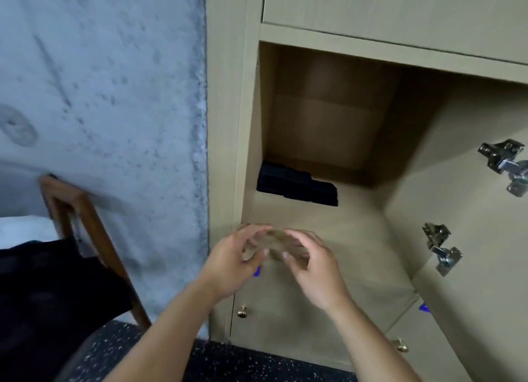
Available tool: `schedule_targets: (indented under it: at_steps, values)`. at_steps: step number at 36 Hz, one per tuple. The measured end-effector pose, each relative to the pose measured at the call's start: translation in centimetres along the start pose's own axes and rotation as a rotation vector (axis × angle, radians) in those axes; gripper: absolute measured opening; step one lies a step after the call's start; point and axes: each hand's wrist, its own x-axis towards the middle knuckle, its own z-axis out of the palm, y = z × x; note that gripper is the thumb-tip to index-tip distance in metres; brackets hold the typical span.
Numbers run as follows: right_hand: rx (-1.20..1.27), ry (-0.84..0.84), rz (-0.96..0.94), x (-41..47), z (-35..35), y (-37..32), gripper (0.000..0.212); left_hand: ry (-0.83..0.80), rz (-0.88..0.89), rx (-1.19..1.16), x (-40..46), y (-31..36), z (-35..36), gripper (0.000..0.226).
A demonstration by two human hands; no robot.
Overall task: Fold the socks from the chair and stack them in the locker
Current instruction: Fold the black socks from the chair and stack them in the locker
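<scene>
The open locker (pixel 328 210) is showing dark folded socks (pixel 297 186) lying at its far left, well apart from the hands. The left hand (pixel 231 264) and right hand (pixel 311 267) are hanging close together near its front edge, fingers curled, blurry, holding nothing I can see.

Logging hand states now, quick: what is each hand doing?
Left hand: fingers curled, holding nothing visible.
Right hand: fingers curled, holding nothing visible.
</scene>
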Motion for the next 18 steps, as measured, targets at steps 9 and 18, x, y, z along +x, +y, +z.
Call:
schedule_targets:
  at_steps: [9, 18]
  values:
    - [0.008, -0.123, -0.123, -2.7, 4.0, -5.2, 0.046, 0.072, -0.035, 0.185, -7.4, -0.3, -6.5, 0.046]
    - [0.050, -0.232, -0.248, -3.4, 7.9, -9.3, 0.048, 0.209, -0.143, 0.247, -15.1, -1.1, -11.3, 0.043]
